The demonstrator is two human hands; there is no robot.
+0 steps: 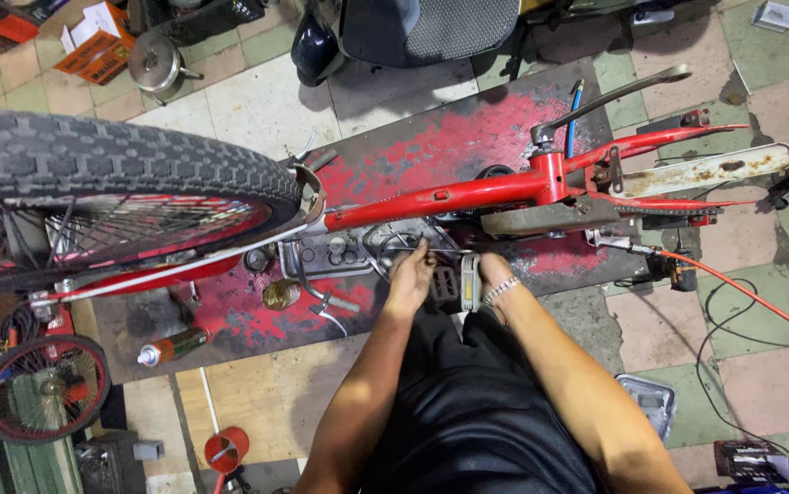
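A red bicycle frame (449,195) lies across the floor with its knobby front tyre (120,155) at the left. My left hand (410,274) rests by the crank area, its fingers pinching a thin metal piece near the chainring (394,242). My right hand (495,274), with a beaded bracelet on the wrist, is partly hidden behind a black pedal with a yellow reflector (458,282); its grip cannot be made out. A rusty white chain guard (705,171) sits at the rear right.
A red-stained dark mat (467,128) lies under the bike. A spray can (173,348) and a small tin (280,295) sit at the left. A small red wheel (44,386) is at lower left, an orange cable (751,297) at the right, a kettle (156,62) at the top left.
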